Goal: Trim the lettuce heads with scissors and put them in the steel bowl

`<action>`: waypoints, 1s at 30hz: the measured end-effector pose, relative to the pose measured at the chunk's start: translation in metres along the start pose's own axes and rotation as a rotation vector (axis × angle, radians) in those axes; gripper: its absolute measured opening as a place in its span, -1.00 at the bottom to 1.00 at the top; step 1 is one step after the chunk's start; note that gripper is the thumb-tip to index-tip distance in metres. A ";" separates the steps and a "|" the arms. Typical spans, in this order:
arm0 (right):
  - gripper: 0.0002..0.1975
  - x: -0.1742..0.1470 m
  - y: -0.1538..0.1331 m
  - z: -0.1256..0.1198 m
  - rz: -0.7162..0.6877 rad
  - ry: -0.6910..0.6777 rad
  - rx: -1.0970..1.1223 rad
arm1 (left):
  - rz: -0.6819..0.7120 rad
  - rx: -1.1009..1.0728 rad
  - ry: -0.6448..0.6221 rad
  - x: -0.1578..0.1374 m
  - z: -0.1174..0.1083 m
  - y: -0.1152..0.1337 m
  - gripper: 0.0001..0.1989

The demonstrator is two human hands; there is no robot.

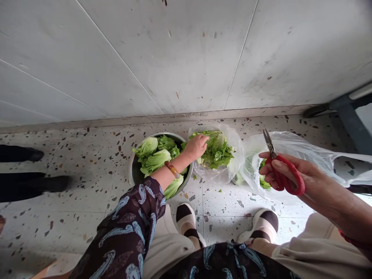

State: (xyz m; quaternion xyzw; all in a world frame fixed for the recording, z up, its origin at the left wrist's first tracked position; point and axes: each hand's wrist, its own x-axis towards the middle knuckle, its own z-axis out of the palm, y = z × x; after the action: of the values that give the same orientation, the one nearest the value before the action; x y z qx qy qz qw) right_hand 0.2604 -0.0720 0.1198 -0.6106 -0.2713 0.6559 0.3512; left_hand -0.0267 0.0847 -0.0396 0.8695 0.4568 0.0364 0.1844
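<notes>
My right hand [308, 180] holds a pair of scissors [286, 176] with red handles, blades pointing up and apart from the greens. My left hand [197, 146] is closed above the near side of a clear plastic bag [236, 145] of loose lettuce leaves [216, 151]. What its fingers hold, if anything, is hidden. Under my left forearm stands a metal basin [132, 174] with several heads of lettuce [157, 161]. Behind my right hand lies another translucent bag [290, 141], with some green leaves [264, 178] showing in it.
A stained pale wall [197, 58] rises beyond the speckled floor [95, 182]. Small leaf scraps [220, 190] lie near my shoes [186, 217]. Another person's dark shoes [55, 183] are at the left. A dark metal frame with a wheel [316, 111] stands at the right.
</notes>
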 end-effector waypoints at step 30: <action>-0.35 0.001 0.000 0.000 -0.013 0.011 -0.051 | -0.369 -1.673 -0.053 0.002 -0.026 -0.002 -0.62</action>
State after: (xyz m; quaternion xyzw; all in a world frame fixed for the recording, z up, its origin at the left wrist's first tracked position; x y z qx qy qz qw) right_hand 0.2603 -0.0706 0.1194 -0.6211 -0.2899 0.6431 0.3415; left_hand -0.0332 0.0953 -0.0168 0.3599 0.4093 0.3105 0.7788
